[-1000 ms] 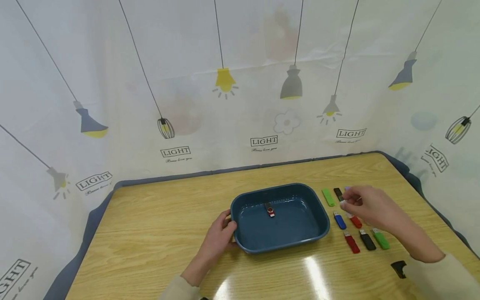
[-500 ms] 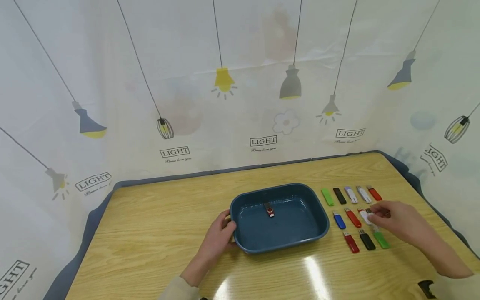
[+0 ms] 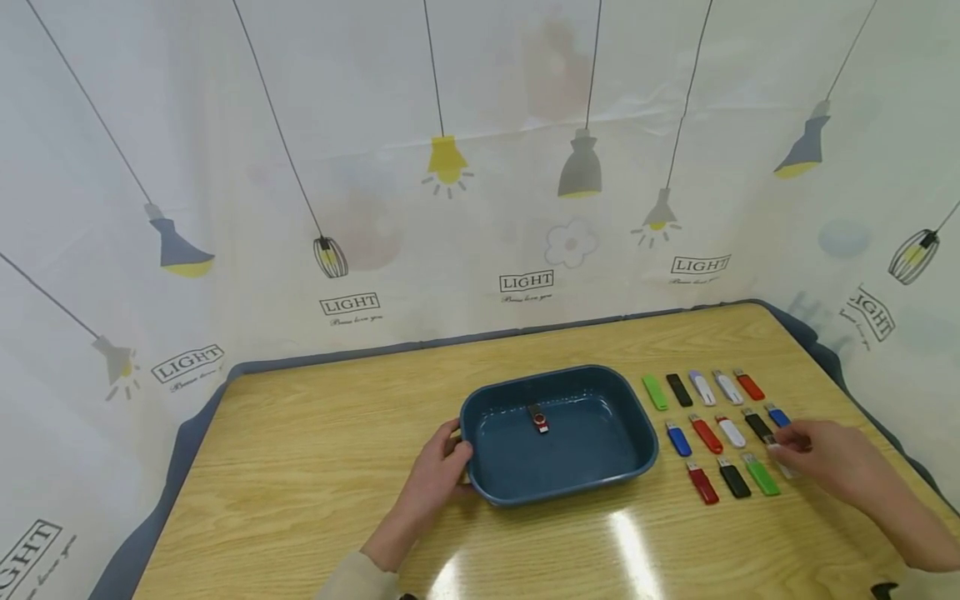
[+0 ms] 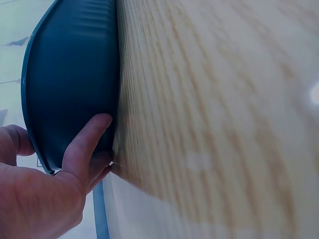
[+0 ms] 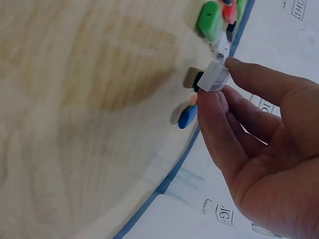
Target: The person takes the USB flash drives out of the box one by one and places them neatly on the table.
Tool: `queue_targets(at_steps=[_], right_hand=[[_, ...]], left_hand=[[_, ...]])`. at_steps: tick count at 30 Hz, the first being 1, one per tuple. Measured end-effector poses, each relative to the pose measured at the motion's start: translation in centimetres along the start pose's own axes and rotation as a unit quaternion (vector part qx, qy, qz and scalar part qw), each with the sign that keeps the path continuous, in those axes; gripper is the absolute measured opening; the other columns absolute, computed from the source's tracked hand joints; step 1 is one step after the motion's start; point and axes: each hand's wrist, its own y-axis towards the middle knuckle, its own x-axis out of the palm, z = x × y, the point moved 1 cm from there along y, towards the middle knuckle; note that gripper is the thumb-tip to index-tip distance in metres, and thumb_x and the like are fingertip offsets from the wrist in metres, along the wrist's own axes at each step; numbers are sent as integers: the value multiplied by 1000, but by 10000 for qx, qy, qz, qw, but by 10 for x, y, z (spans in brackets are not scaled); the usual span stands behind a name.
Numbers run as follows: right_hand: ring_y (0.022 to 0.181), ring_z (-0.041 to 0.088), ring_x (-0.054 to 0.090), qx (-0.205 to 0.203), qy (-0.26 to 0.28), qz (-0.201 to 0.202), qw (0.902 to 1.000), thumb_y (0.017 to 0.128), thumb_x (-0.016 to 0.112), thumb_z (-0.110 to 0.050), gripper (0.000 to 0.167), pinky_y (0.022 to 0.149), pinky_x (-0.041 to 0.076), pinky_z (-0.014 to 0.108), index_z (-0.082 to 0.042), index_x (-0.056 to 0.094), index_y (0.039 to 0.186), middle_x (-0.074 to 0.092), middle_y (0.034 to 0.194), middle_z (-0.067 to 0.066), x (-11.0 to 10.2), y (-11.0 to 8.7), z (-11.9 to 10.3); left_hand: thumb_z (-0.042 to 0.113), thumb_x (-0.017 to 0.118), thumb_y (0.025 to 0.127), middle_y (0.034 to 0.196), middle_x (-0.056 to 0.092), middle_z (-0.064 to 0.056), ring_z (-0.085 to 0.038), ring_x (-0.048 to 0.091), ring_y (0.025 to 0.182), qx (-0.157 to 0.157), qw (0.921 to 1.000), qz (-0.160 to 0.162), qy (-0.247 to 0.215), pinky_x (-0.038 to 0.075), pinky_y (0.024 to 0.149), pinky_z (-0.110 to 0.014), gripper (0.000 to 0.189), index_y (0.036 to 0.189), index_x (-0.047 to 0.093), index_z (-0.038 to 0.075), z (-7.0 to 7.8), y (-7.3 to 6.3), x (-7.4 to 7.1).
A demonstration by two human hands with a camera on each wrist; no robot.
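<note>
At the left end of a dark blue plastic tub [image 3: 562,492], my left hand [image 3: 438,467] grips the rim. The left wrist view shows the fingers [image 4: 84,144] against the tub's outer wall and the thumb over its edge. Inside the tub lies a red USB stick [image 3: 539,419] with a dark swivel cover. On the right, my right hand [image 3: 843,462] pinches a small white, partly clear USB stick [image 5: 213,77] between thumb and fingertips, close over the rows of sticks. A blue USB stick [image 3: 777,414] and a black USB stick [image 3: 757,425] lie just beyond the fingertips.
Several more USB sticks lie in neat rows right of the tub, among them a light green stick [image 3: 655,392], a dark red stick [image 3: 702,484] and a green stick [image 3: 761,475]. A printed cloth [image 3: 405,208] surrounds the wooden table [image 3: 315,467].
My right hand has moved right and toward me across the rows with the white USB stick, uncovering the sticks it overlapped earlier. My left hand and the tub have stayed put.
</note>
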Motion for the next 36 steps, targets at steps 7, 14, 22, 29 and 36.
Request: queue_targets(at_steps=[7, 14, 22, 29, 36], right_hand=[[74, 18, 58, 244, -4, -212, 9995, 97, 71, -26, 36, 63, 49, 37, 9, 70, 103, 67, 85, 2, 6, 0, 5], [75, 17, 59, 271, 58, -317, 9991, 96, 72, -26, 37, 63, 50, 36, 10, 70, 106, 68, 86, 2, 10, 1, 9], [75, 16, 61, 124, 21, -313, 9994, 95, 73, -29, 37, 63, 51, 36, 7, 71, 104, 69, 86, 1, 9, 1, 13], [76, 18, 62, 167, -29, -309, 9994, 95, 73, -30, 38, 64, 52, 38, 7, 72, 103, 69, 87, 2, 10, 2, 14], [79, 23, 65, 351, -57, -341, 9988, 94, 74, -32, 43, 67, 55, 44, 9, 70, 103, 70, 87, 5, 11, 2, 12]], left_hand=[[17, 47, 104, 154, 42, -34, -44, 58, 125, 32, 10000, -19, -68, 62, 81, -51, 59, 156, 34, -5, 0, 0, 0], [16, 48, 104, 154, 43, -33, -43, 58, 126, -2, 10000, 8, -30, 62, 83, -50, 58, 156, 35, -4, -2, 1, 0], [16, 48, 104, 154, 43, -33, -43, 58, 126, -12, 10000, 23, -16, 62, 83, -50, 57, 156, 36, -4, -3, 2, 1], [17, 49, 103, 153, 44, -32, -42, 59, 125, -39, 10000, 45, 51, 62, 83, -50, 58, 156, 36, -3, -2, 2, 1], [17, 49, 103, 153, 44, -32, -41, 60, 124, -47, 10000, 57, 51, 62, 82, -49, 58, 156, 36, -3, -2, 2, 1]])
